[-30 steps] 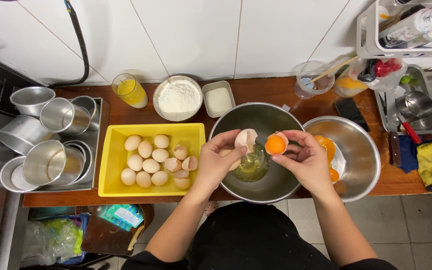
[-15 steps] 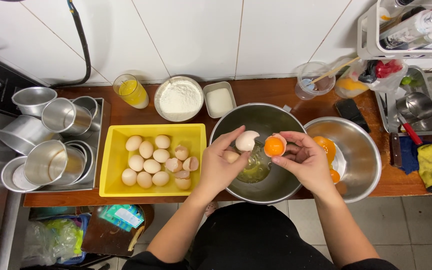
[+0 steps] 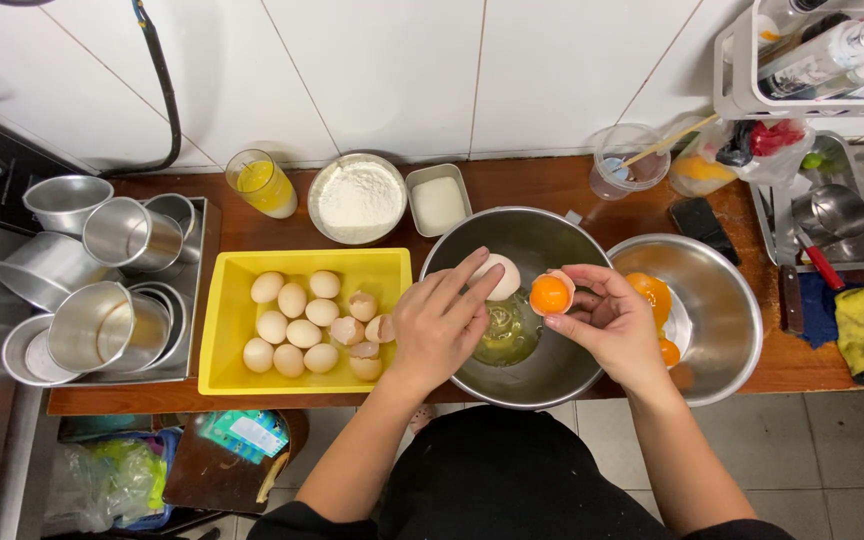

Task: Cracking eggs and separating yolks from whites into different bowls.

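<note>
Steel bowl (image 3: 452,262): catching white
Left hand (image 3: 439,325): gripping empty shell half (image 3: 497,275)
Right hand (image 3: 607,322): cupping yolk in shell (image 3: 550,294)
Next: likely needing steady tilt

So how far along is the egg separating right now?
Done: several yolks sit in the right steel bowl, whites pool in the middle bowl, and broken shells lie in the yellow tray. In hand: the right hand holds a shell half with a yolk; the left hand holds the other shell half. Left: about ten whole eggs.
</note>
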